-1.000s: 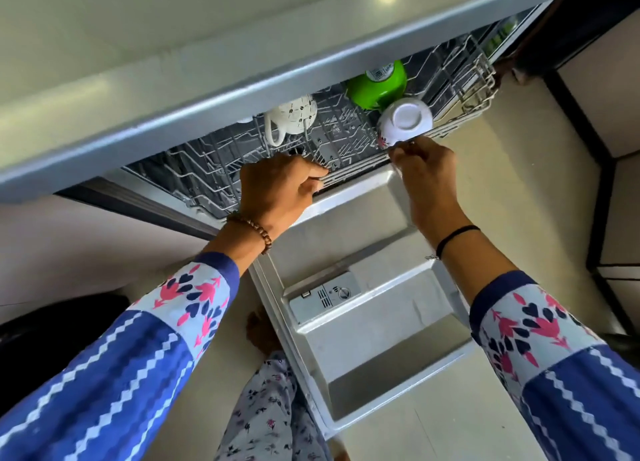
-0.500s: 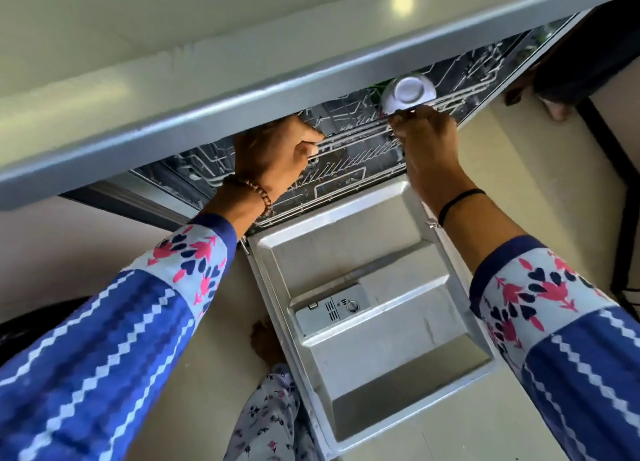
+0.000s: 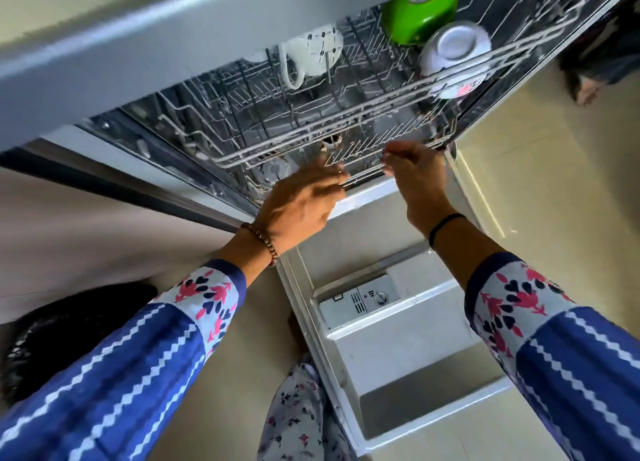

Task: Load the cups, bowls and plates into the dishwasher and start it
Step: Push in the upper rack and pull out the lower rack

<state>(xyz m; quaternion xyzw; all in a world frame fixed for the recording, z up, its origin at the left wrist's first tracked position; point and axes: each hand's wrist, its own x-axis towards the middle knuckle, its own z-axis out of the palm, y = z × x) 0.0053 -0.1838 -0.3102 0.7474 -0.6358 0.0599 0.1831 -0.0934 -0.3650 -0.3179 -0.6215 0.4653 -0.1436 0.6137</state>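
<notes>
Both hands have let go of the upper rack (image 3: 381, 104), which holds the mug (image 3: 311, 55), green bowl (image 3: 419, 13) and white bowl (image 3: 453, 53). They now reach the lower rack (image 3: 408, 136). The left hand (image 3: 301, 202) has straight fingers; the right hand (image 3: 417, 175) is too blurred to tell its grip.

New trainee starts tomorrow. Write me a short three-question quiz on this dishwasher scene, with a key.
1. True or false: the green bowl sits in the upper rack.
2. Which dish stands right beside the green bowl, nearer the rack's front? A) white bowl B) dinner plate C) drinking glass
3. Fill in: the dishwasher door is ___.

Key: 1 true; 2 A; 3 open.
</notes>
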